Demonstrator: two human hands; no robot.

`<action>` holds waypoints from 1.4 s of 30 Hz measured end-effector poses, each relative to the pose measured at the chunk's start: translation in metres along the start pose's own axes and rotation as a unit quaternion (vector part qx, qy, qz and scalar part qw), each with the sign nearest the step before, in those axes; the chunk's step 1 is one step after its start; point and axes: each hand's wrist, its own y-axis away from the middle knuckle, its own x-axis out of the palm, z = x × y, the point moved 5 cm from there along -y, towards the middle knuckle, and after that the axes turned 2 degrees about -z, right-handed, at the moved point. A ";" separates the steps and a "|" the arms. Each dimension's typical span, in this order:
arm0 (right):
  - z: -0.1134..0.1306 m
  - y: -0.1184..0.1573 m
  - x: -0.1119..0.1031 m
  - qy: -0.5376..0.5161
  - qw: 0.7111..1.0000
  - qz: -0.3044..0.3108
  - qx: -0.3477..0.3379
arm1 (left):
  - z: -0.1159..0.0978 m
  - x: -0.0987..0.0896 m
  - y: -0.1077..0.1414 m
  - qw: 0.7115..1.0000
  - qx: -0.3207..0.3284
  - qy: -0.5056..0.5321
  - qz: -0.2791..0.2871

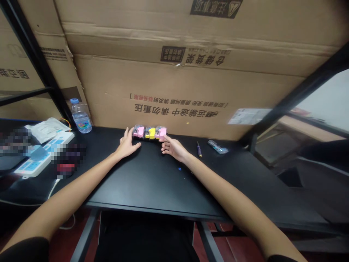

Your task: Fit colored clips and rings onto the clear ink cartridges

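Three small dark pieces stand in a row at the back of the black table [141, 178], against the cardboard. A pink-fronted piece [139, 131] is on the left, a yellow-fronted piece [150, 133] in the middle and a second pink-fronted piece [160, 132] on the right; their exact kind is unclear. My left hand [127, 145] lies at the row's left end, thumb spread away from the fingers, holding nothing. At the other end, my right hand [174, 148] has its index finger against the right pink piece, the other fingers loosely bent and apart.
Behind the table rises a large cardboard sheet [174, 83]. To the left are a water bottle [81, 118], a white power strip [46, 153] and a white packet [47, 129]. A screwdriver [199, 149] and a clear plastic pack [217, 147] lie to the right.
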 end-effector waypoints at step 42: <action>-0.007 -0.002 -0.077 0.670 0.690 -0.084 -0.261 | 0.032 -0.015 0.015 0.976 0.022 -0.169 0.133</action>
